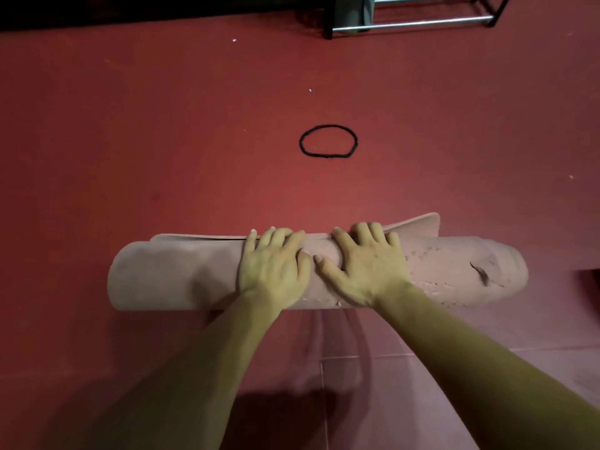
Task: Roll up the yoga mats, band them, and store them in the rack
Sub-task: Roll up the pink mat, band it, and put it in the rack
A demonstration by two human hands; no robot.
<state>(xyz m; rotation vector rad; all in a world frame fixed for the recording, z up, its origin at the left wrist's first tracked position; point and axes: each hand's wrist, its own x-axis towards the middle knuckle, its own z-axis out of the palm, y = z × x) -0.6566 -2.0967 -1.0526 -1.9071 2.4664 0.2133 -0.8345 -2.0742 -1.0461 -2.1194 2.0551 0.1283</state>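
Observation:
A pink yoga mat (pixel 168 277) lies rolled into a thick cylinder across the red floor, its loose end flap sticking out along the far side at the right. The right part of its surface is scuffed and torn. My left hand (pixel 272 267) presses flat on top of the roll near the middle, fingers spread and reaching over the far edge. My right hand (pixel 367 264) presses beside it in the same way. A black elastic band (pixel 328 141) lies as an open loop on the floor beyond the roll. The metal rack (pixel 412 22) stands at the top right.
The red floor (pixel 130 125) stretches wide beyond the roll. A grey rolled item (pixel 355 11) sits in the rack. A dark edge (pixel 589 280) shows at the far right. Pale tiled floor (pixel 389 384) lies under my arms.

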